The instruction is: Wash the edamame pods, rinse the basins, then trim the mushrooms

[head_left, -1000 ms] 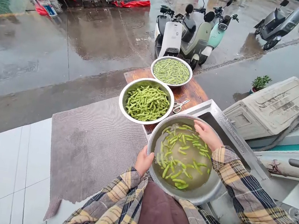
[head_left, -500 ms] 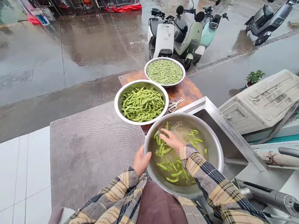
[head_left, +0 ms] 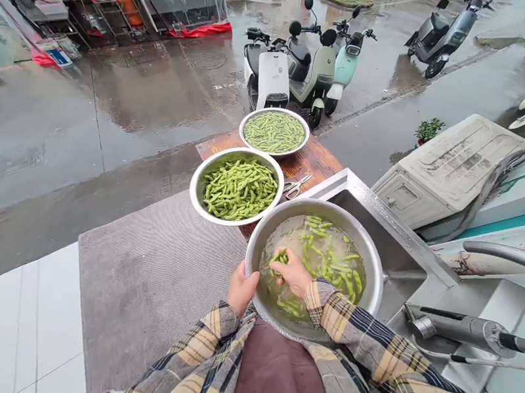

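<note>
A large steel basin [head_left: 373, 267] of cloudy water with floating green bean pods [head_left: 332, 261] sits at the front of a metal sink [head_left: 399, 245]. My left hand [head_left: 241, 288] grips the basin's near left rim. My right hand [head_left: 291, 271] is down in the water at the basin's left side, fingers curled around a small bunch of pods. Both arms wear plaid sleeves.
Two more steel bowls of green pods, the near bowl [head_left: 236, 187] and the far bowl [head_left: 274, 132], rest on a wooden table [head_left: 321, 159] with scissors [head_left: 295, 186] beside them. A faucet [head_left: 470, 330] lies at right. A grey mat [head_left: 149, 285] and wet pavement with parked scooters [head_left: 308, 64] lie beyond.
My right hand swept from the basin's far right rim across the water to its near left side and closed on pods. My left hand kept its hold on the rim.
</note>
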